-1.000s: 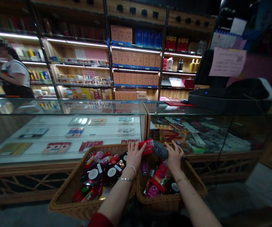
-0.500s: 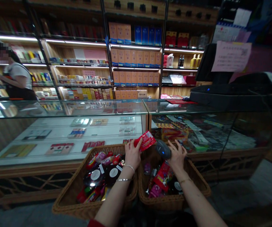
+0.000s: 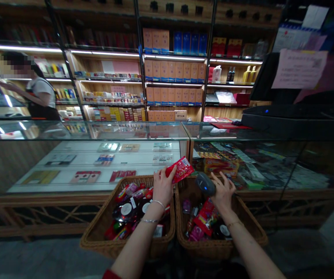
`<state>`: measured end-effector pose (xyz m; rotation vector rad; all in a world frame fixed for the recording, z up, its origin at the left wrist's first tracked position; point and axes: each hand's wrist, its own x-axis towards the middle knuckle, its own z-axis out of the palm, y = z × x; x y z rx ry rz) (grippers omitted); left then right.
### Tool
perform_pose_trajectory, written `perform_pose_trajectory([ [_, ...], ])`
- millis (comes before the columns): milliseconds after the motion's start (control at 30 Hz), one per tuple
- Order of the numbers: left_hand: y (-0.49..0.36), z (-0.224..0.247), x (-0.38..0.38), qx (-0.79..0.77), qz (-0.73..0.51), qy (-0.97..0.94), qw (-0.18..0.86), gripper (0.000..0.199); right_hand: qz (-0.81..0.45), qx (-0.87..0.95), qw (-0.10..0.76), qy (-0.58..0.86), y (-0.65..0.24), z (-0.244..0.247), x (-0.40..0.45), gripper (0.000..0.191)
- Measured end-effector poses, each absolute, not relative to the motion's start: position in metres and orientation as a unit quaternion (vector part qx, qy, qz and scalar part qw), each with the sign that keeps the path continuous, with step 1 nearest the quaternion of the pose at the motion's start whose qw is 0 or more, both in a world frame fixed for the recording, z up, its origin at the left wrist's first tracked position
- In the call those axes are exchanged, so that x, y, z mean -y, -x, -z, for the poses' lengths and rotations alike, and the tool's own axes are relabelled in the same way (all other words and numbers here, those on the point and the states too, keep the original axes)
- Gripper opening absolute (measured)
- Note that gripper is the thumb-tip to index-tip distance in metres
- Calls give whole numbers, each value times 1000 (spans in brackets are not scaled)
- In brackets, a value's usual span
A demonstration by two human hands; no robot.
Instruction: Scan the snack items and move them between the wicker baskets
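Note:
My left hand point(image 3: 163, 186) grips a red snack packet point(image 3: 182, 170) above the inner rim of the left wicker basket point(image 3: 93, 234). In my right hand point(image 3: 223, 192) is a dark barcode scanner point(image 3: 205, 183) with a small blue light, its head close to the packet. Some fingers of that hand are raised. The scanner is over the right wicker basket point(image 3: 221, 244), which holds a red packet point(image 3: 206, 217), a pink packet point(image 3: 196, 233) and a dark round container. Several colourful packets and dark round containers point(image 3: 125, 209) lie in the left basket, partly hidden by my left arm.
A glass display counter point(image 3: 137, 131) stands behind the baskets, with flat packs inside. On its right are a monitor point(image 3: 267, 77) and a paper sheet point(image 3: 299, 69). Stocked shelves point(image 3: 174, 81) line the wall. A person point(image 3: 41, 95) stands behind the counter at the left.
The whole view has shifted, so most things sit further right. My hands still hold the packet and scanner close together. The person at the left shows more fully.

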<state>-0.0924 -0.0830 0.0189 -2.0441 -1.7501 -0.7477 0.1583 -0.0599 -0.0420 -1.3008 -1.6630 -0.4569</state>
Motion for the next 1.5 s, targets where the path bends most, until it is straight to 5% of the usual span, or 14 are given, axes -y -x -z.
perform_pose_trajectory([
  [600, 173, -33, 114, 721, 190, 639, 190, 66, 170, 689, 463, 531, -156, 20, 58, 22],
  [800, 187, -27, 115, 779, 136, 596, 144, 81, 169, 691, 461, 531, -158, 23, 55, 21],
  [933, 188, -19, 114, 785, 100, 594, 141, 94, 172, 685, 466, 533, -158, 26, 53, 19],
  [1500, 140, -13, 98, 736, 109, 653, 141, 89, 147, 668, 458, 568, -173, 26, 48, 21],
])
